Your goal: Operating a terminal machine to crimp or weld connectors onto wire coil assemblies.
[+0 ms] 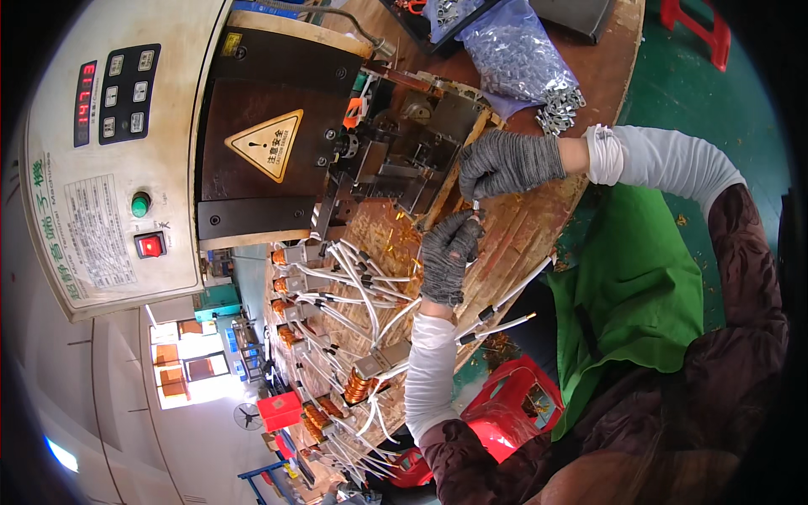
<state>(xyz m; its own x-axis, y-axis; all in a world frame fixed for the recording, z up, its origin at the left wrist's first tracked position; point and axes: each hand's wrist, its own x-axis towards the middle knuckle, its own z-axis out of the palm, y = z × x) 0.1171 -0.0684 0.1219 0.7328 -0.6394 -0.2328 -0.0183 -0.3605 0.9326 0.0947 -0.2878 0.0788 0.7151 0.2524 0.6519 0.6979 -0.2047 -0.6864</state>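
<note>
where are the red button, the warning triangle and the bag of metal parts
red button (150, 245), head view, on the middle of its square red face
warning triangle (268, 144), head view, on the yellow centre of the sign
bag of metal parts (515, 55), head view, on the bulging middle of the clear bag

Left hand (447, 257), right hand (505, 162): grey knit cloth gloves, matt, speckled. Sleeves (429, 370) white smooth fabric. Round table (513, 227) worn rough wood. Coils (358, 385) glossy copper wire, white plastic-sheathed leads (353, 282). Machine casing (101, 210) cream painted metal. Bag (513, 55) clear shiny plastic.
</note>
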